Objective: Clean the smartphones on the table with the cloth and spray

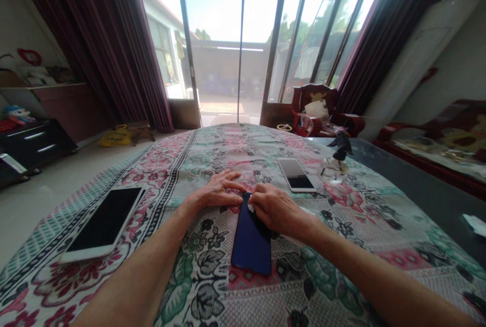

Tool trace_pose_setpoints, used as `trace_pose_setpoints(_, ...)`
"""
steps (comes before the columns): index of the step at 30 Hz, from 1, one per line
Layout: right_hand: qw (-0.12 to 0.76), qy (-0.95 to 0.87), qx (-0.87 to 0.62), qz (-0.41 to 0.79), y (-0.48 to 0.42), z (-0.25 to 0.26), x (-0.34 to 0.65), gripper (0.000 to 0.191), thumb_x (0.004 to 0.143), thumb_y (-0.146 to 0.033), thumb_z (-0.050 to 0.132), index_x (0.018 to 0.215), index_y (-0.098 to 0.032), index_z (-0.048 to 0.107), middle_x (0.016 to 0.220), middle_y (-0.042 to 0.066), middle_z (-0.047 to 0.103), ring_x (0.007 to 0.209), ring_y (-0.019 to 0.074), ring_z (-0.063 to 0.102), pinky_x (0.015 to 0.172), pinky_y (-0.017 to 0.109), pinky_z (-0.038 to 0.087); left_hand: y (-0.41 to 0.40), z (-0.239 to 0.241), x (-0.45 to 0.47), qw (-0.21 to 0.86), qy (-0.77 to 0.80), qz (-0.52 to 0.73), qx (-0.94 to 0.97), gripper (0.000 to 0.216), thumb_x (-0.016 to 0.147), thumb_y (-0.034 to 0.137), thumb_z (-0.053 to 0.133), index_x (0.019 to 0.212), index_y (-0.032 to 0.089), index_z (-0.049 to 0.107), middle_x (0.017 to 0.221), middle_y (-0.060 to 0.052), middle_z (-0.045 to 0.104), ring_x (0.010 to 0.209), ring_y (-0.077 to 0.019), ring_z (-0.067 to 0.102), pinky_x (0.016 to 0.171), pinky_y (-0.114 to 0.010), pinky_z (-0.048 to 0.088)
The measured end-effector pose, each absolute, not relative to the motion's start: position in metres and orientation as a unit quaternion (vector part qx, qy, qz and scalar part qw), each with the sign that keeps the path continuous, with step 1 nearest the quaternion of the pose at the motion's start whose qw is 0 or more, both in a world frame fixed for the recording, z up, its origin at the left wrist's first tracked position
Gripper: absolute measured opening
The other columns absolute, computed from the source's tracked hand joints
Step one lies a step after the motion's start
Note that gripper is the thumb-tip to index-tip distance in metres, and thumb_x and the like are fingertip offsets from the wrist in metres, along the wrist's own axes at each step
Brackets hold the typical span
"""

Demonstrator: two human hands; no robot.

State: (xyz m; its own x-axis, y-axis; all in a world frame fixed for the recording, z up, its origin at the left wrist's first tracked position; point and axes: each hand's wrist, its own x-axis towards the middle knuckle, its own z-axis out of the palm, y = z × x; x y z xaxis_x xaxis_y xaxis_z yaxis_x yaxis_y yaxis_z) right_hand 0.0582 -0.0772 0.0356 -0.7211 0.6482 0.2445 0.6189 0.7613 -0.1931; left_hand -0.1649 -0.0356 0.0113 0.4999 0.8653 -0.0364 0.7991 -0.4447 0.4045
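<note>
A dark blue phone (pixel 250 246) lies flat on the patterned tablecloth in front of me. My right hand (pixel 276 210) is closed on a small white wipe, perhaps tissue or cloth (pixel 251 207), at the phone's upper part, and hides some of that end. My left hand (pixel 220 189) rests with fingers apart, its thumb at the phone's top left corner. Farther off to the right lies a white phone with a dark screen (pixel 298 175). A larger white tablet-like device (pixel 104 221) sits on the left.
A clear spray bottle with a black trigger (pixel 334 167) stands right of the white phone. The flowered tablecloth (pixel 205 286) covers the round table. Beyond are glass doors (pixel 228 74), a red wooden chair (pixel 315 107) and a yellow bag (pixel 116 135) on the floor.
</note>
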Motion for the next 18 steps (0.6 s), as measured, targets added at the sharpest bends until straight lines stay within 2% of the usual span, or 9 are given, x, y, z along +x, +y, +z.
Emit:
trace_pose_setpoints(9, 0.135, -0.928, -0.34, 0.067, -0.076, 0.045, 0.067, 0.018, 0.083, -0.013, 0.051, 0.078, -0.018, 0.068, 0.081, 0.005, 0.058, 0.071, 0.0128, 0.05, 0.066, 0.026, 0.036, -0.038, 0.014, -0.164, 0.179, 0.492, 0.087, 0.847, 0.037, 0.081, 0.052, 0.063, 0.117, 0.042, 0.062, 0.153, 0.007, 0.031, 0.144, -0.0302, 0.015, 0.116, -0.051, 0.012)
trace_pose_setpoints(18, 0.196, -0.928, -0.313, 0.042, -0.074, 0.022, 0.052, 0.024, 0.092, -0.019, 0.045, 0.091, -0.017, 0.068, 0.095, 0.008, 0.06, 0.088, 0.018, 0.051, 0.078, 0.031, 0.039, -0.034, 0.005, -0.169, 0.162, 0.47, 0.106, 0.861, 0.037, 0.082, 0.053, 0.062, 0.117, 0.045, 0.061, 0.152, 0.008, 0.032, 0.143, -0.0288, 0.019, 0.116, -0.051, 0.014)
